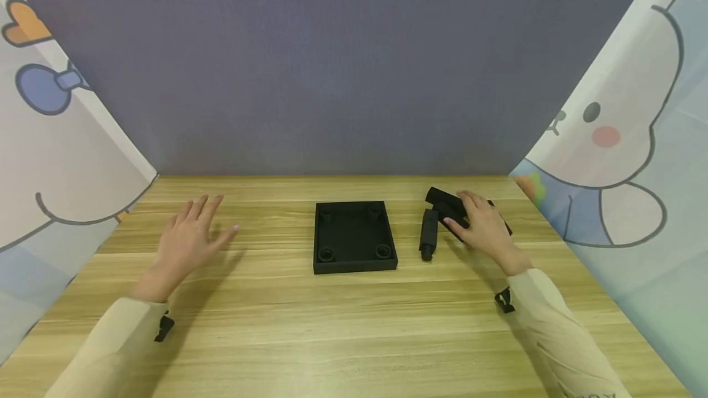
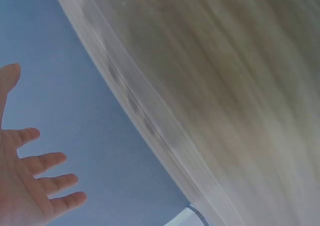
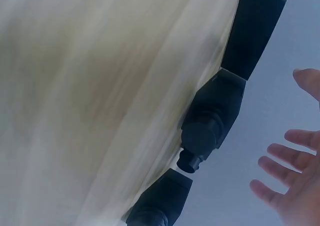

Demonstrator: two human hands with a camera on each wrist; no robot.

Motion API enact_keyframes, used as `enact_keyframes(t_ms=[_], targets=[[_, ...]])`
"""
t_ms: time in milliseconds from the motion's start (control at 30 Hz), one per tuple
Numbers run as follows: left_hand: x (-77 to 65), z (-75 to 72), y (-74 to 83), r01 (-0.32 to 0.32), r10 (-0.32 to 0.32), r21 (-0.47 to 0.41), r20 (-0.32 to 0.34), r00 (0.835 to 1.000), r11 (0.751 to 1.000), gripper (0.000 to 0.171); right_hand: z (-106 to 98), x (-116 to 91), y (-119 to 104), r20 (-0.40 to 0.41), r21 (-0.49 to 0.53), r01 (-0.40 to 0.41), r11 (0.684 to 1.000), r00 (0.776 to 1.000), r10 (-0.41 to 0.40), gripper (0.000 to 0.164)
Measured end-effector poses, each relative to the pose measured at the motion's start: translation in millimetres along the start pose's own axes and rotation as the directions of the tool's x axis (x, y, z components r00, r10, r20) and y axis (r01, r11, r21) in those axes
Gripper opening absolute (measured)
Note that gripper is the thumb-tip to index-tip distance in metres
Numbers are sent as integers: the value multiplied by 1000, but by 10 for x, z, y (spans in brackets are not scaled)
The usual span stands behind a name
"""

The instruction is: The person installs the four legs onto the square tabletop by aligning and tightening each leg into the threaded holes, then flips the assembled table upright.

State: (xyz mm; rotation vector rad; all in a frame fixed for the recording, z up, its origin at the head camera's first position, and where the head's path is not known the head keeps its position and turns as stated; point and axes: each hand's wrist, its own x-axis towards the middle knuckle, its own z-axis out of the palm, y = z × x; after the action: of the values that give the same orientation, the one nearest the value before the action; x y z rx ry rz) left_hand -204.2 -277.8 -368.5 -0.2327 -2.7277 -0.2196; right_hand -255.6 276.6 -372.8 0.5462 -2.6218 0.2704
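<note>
My left hand hovers over the left part of the table, fingers spread and holding nothing; its palm also shows in the left wrist view. On the right, my right hand is held over several black leg-like pieces, partly covering them in the head view. In the right wrist view its fingers are loosely extended, apart from the pieces, which have blocky bodies and round stub ends. One such piece lies just left of that hand. Mid-table sits a black square tray-like base with round sockets in its corners.
The wood-grain table ends at a grey-blue panel at the back. Cartoon-printed sheets flank it on the left and right. Long sleeves and dark wrist-worn devices are on both arms.
</note>
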Motion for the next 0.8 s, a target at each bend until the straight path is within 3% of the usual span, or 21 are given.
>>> enact_keyframes(t_ms=[467, 800], targets=[[16, 90, 210, -119, 118, 2, -69, 991, 993, 70, 70, 23, -107, 109, 50, -51, 997, 993, 45, 63], [34, 143, 379, -171, 170, -42, -27, 985, 984, 66, 92, 61, -182, 155, 110, -78, 991, 986, 60, 63]])
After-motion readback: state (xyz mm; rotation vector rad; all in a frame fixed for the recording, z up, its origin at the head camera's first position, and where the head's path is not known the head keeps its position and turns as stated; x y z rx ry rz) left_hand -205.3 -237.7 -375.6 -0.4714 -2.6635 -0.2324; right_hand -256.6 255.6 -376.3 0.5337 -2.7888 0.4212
